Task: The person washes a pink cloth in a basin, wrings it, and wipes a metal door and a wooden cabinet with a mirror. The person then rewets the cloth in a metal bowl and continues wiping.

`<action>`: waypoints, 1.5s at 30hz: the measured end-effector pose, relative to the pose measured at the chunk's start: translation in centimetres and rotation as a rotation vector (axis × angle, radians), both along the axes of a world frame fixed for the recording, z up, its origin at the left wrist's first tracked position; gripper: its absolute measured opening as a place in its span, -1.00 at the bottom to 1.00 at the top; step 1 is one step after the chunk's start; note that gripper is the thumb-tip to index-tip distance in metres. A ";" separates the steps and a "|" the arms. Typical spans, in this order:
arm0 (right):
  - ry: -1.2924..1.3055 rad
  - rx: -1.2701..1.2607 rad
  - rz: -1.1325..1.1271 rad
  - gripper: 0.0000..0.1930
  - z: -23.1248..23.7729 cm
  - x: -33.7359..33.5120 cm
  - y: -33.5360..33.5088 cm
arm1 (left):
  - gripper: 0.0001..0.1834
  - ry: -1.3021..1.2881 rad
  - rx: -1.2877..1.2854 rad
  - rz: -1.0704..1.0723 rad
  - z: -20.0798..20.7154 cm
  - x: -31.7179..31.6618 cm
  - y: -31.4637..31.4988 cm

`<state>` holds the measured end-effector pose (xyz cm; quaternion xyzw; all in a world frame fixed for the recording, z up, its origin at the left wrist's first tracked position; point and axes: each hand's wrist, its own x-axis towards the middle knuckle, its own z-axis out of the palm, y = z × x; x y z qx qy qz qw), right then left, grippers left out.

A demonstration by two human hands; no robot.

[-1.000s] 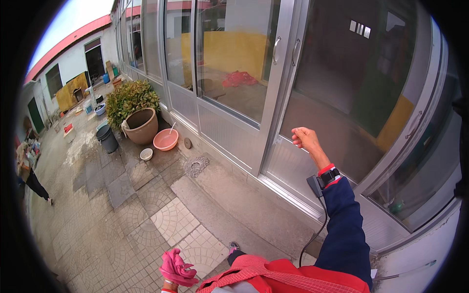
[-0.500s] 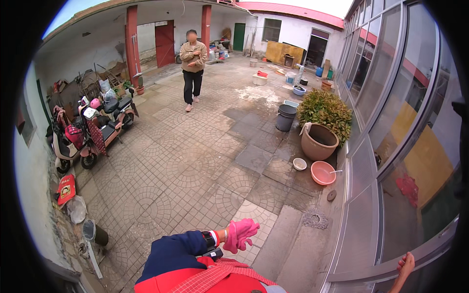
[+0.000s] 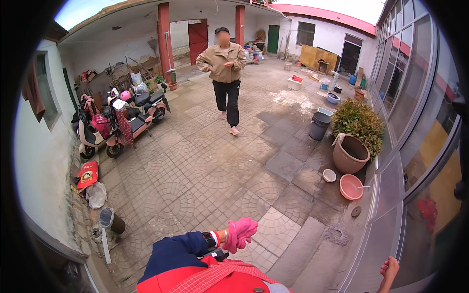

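Note:
My left hand (image 3: 239, 234) wears a pink rubber glove and hangs in front of my chest over the paved yard, fingers loosely bent, with nothing seen in it. A dark blue sleeve and a red garment (image 3: 205, 278) lie below it. My right hand (image 3: 389, 268) is bare and only partly in view at the lower edge. Its fingers rest against the frame of the glass door (image 3: 386, 229). Whether it grips the frame is hidden.
A person in a tan jacket (image 3: 224, 73) walks toward me across the tiled courtyard. A clay pot (image 3: 350, 155) with a shrub, a pink basin (image 3: 351, 186), a small bowl (image 3: 329, 175) and a dark bucket (image 3: 320, 126) stand by the glass wall. Scooters (image 3: 132, 117) are parked at the left.
The view has swung from the glass door to the courtyard. My right hand has dropped to the lower edge. The other person has come closer.

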<state>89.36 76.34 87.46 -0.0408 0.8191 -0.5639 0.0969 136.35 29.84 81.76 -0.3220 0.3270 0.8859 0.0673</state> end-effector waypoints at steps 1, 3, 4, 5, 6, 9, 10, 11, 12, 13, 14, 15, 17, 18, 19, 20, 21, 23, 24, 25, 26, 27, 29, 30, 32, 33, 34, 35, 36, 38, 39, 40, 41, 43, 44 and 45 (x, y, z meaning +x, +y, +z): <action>-0.001 0.013 0.014 -0.78 0.0 0.2 -0.5 | -0.78 -0.008 0.020 0.013 0.4 0.2 0.0; 0.004 0.029 0.031 -0.78 0.3 1.1 -1.3 | -0.78 -0.017 0.057 0.029 0.6 0.4 -0.2; 0.008 0.014 0.058 -0.78 0.5 1.7 -1.4 | -0.78 -0.030 0.059 0.036 0.4 0.2 -0.3; 0.002 0.047 0.038 -0.77 0.7 2.4 -1.5 | -0.78 -0.011 0.073 0.006 0.1 0.0 -0.6; -0.003 0.056 0.035 -0.77 0.8 3.1 -1.3 | -0.77 0.009 0.086 -0.025 -0.2 -0.1 -0.9; -0.034 0.073 -0.011 -0.76 0.4 5.8 0.3 | -0.70 -0.032 -0.034 -0.118 -1.0 -1.8 -1.5; -0.050 0.076 -0.036 -0.76 0.0 7.0 1.4 | -0.66 -0.032 -0.068 -0.137 -1.1 -2.7 -1.3; -0.075 0.072 -0.047 -0.76 -0.4 8.2 2.6 | -0.62 -0.036 -0.095 -0.168 -1.1 -3.7 -1.0; -0.101 0.065 -0.066 -0.76 -1.0 9.6 3.9 | -0.58 -0.046 -0.187 -0.238 -1.1 -4.7 -0.7; -0.131 0.059 -0.093 -0.76 -1.7 11.3 5.5 | -0.55 -0.049 -0.209 -0.273 -1.0 -5.8 -0.3; -0.159 0.065 -0.127 -0.76 -2.2 13.2 7.1 | -0.54 -0.014 -0.220 -0.346 -0.8 -7.0 0.1; -0.186 0.070 -0.163 -0.75 -2.7 15.0 8.7 | -0.58 -0.009 -0.242 -0.408 -0.7 -8.2 0.6; -0.220 0.079 -0.273 -0.75 -3.1 19.0 12.0 | -0.72 0.198 -0.492 -0.586 -0.5 -10.6 2.0; -0.232 0.083 -0.320 -0.75 -3.0 20.9 13.6 | -0.80 0.346 -0.730 -0.776 -0.3 -12.0 2.7; -0.244 0.084 -0.370 -0.75 -2.9 22.8 15.2 | -0.82 0.445 -0.855 -0.932 -0.2 -13.5 3.5; -0.255 0.085 -0.419 -0.74 -2.7 24.9 16.7 | -0.77 0.563 -0.963 -0.978 -0.1 -14.7 4.6; -0.258 0.077 -0.475 -0.74 -2.5 27.0 18.3 | -0.74 0.636 -1.002 -1.022 -0.3 -16.1 6.2; -0.243 0.042 -0.580 -0.74 -2.2 30.5 21.0 | -0.67 0.366 -0.615 -1.047 -0.3 -18.9 10.0; -0.257 0.039 -0.628 -0.74 -2.1 32.4 22.2 | -0.65 0.312 -0.478 -1.077 -0.5 -19.8 12.1; -0.268 0.035 -0.671 -0.73 -2.2 34.2 23.3 | -0.63 0.365 -0.487 -1.125 -0.5 -20.8 14.3; -0.279 0.032 -0.708 -0.73 -2.2 35.8 24.3 | -0.64 0.629 -0.617 -1.188 -0.6 -21.5 16.1; -0.278 0.019 -0.737 -0.73 -2.4 37.2 25.1 | -0.72 0.701 -0.540 -1.246 -0.6 -21.8 17.7; -0.281 -0.004 -0.792 -0.73 -2.8 40.5 26.3 | -0.84 0.591 -0.249 -1.308 -0.5 -22.4 20.9; -0.291 -0.014 -0.817 -0.73 -3.0 41.8 26.7 | -0.85 0.567 -0.216 -1.384 -0.5 -22.8 22.4; -0.317 -0.029 -0.871 -0.73 -3.8 44.5 27.0 | -0.83 0.325 -0.016 -1.396 -0.7 -22.7 25.2; -0.324 -0.047 -0.873 -0.72 -4.1 45.9 27.0 | -0.88 0.401 -0.037 -1.472 -1.0 -22.6 26.3; -0.337 -0.057 -0.883 -0.72 -4.3 47.2 27.0 | -0.88 0.507 -0.018 -1.550 -1.1 -22.7 27.2; -0.348 -0.068 -0.892 -0.71 -4.5 48.3 27.0 | -0.83 0.596 -0.054 -1.631 -1.2 -22.8 28.0; -0.358 -0.082 -0.917 -0.72 -4.6 49.4 26.8 | -0.79 0.854 -0.200 -1.745 -1.4 -22.9 28.7; -0.372 -0.090 -0.964 -0.71 -4.5 51.4 26.2 | -0.83 1.114 -0.386 -1.755 -1.5 -23.1 29.9; -0.382 -0.087 -1.002 -0.71 -4.4 52.3 25.7 | -0.86 1.133 -0.407 -1.756 -1.5 -23.3 30.4; -0.376 -0.104 -1.027 -0.71 -4.2 53.1 25.2 | -0.89 0.982 -0.318 -1.789 -1.5 -23.5 30.8; -0.375 -0.109 -1.065 -0.71 -4.0 53.9 24.6 | -0.92 0.724 -0.148 -1.803 -1.5 -23.8 31.2; -0.376 -0.105 -1.118 -0.70 -3.6 54.9 23.8 | -0.91 0.406 0.018 -1.820 -1.5 -24.7 31.8; -0.387 -0.097 -1.136 -0.70 -3.5 55.2 23.4 | -0.86 0.338 0.028 -1.846 -1.6 -25.1 31.9; -0.406 -0.080 -1.157 -0.70 -3.4 55.4 23.0 | -0.80 0.270 0.037 -1.869 -1.7 -25.6 31.9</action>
